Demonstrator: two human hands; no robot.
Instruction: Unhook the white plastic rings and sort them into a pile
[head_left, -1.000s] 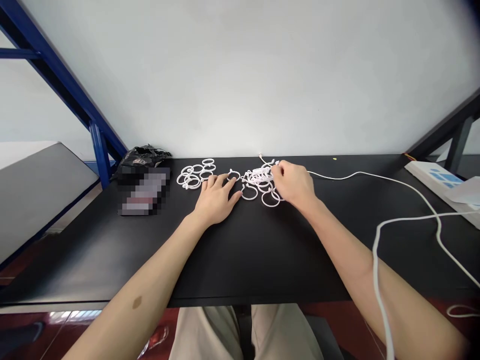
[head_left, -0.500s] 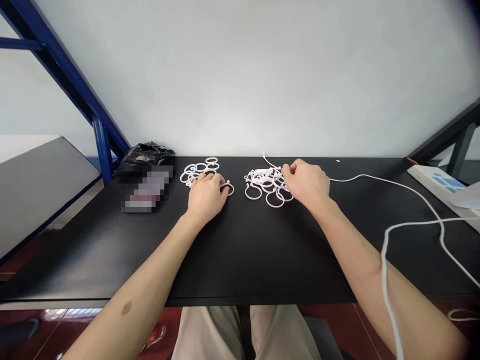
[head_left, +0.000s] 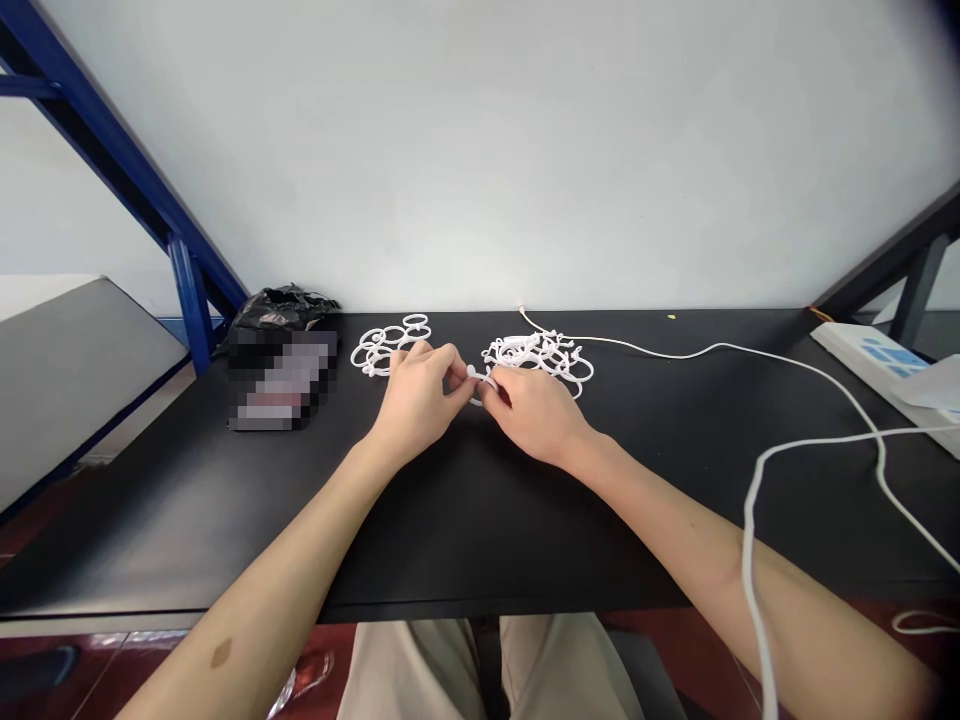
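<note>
My left hand (head_left: 421, 398) is closed, thumb and fingertips pinching a white curtain ring (head_left: 472, 371) by its small knobbed end. On the ring's other side, my right hand (head_left: 534, 408) is closed as well, gripping it between thumb and finger. Both hands are close together above the black table, and the fingers cover most of this ring. Just behind my right hand lies a tangled heap of white curtain rings (head_left: 568, 358). Beyond my left hand is a looser group of similar rings (head_left: 373, 349), spread flat.
A white cord (head_left: 679, 355) runs across the black table (head_left: 480, 530) and over my right forearm. At the left are a black plastic bag (head_left: 281, 305) and a blurred-out item (head_left: 281, 385). A white box (head_left: 874, 360) stands at the right, with a wall behind.
My right hand has left the heap's right side and come left to meet my left hand. The left hand has turned slightly and lifted a ring, which both hands now grip.
</note>
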